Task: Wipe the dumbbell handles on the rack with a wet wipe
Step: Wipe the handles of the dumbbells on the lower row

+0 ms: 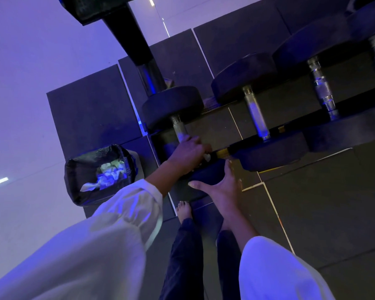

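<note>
Several black dumbbells lie side by side on a low rack (pixel 253 142). My left hand (pixel 188 153) is curled round the lower end of the leftmost dumbbell's metal handle (pixel 179 126), with a bit of white wet wipe (pixel 207 156) showing at its fingers. My right hand (pixel 222 185) cups the near black head (pixel 206 173) of that same dumbbell, thumb spread along its front, fingers up its right side. The neighbouring dumbbell's handle (pixel 256 113) and a third handle (pixel 322 87) are bare.
A black-lined waste bin (pixel 100 172) holding crumpled white wipes stands on the floor to the left of the rack. My bare foot (pixel 184 210) is on the dark floor mats below my hands. A rack post (pixel 126 29) rises at the upper left.
</note>
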Tool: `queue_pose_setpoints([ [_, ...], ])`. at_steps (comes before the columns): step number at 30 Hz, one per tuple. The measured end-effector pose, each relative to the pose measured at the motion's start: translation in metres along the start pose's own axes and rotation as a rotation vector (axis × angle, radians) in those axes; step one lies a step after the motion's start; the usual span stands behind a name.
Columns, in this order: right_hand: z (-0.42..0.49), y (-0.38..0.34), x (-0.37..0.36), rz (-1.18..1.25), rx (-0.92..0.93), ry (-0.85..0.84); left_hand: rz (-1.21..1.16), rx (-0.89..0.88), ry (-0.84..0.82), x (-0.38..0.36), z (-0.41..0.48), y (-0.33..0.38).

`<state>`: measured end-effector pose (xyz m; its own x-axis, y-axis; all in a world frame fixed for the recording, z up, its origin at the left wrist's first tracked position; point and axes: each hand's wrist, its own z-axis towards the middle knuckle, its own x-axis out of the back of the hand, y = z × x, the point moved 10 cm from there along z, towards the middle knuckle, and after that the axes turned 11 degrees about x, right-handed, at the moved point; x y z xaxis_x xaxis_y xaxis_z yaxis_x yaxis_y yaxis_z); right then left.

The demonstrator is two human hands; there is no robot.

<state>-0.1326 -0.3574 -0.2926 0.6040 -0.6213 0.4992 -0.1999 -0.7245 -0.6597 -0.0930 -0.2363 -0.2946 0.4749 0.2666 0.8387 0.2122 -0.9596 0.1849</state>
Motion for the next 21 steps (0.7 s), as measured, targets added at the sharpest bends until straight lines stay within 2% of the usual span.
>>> queue_pose_setpoints([
  [2,0.000,0.000,0.000,0.009,-0.004,-0.005,-0.090,0.017,0.048,0.002,-0.010,-0.009],
  [5,0.000,-0.003,0.002,-0.009,0.013,0.007,-0.366,0.067,0.147,0.004,-0.035,-0.033],
  [6,0.000,-0.003,0.003,-0.010,0.016,0.013,-0.467,0.112,0.128,-0.002,-0.042,-0.045],
  [8,0.000,-0.002,0.003,-0.003,0.010,0.013,-0.671,0.305,0.042,-0.023,-0.050,-0.074],
  [9,0.000,-0.002,0.002,0.004,0.007,0.012,-0.839,0.430,0.054,-0.028,-0.053,-0.090],
  [10,0.000,-0.001,0.001,0.011,0.007,0.012,-1.061,0.547,0.127,-0.028,-0.056,-0.103],
  [12,0.000,-0.001,0.001,0.025,0.015,0.025,-1.398,0.679,0.399,-0.014,-0.058,-0.118],
  [14,0.001,-0.001,0.001,0.005,0.021,0.030,-1.496,0.762,0.595,0.001,-0.051,-0.116],
  [16,0.002,-0.001,0.001,-0.018,0.025,0.021,-1.602,0.924,0.727,-0.001,-0.049,-0.112],
  [18,0.002,-0.002,0.001,-0.011,0.038,0.024,-1.697,1.092,0.800,-0.014,-0.048,-0.112],
  [21,0.003,0.001,0.000,-0.005,0.038,0.034,-1.824,1.187,0.778,-0.029,-0.037,-0.120],
])
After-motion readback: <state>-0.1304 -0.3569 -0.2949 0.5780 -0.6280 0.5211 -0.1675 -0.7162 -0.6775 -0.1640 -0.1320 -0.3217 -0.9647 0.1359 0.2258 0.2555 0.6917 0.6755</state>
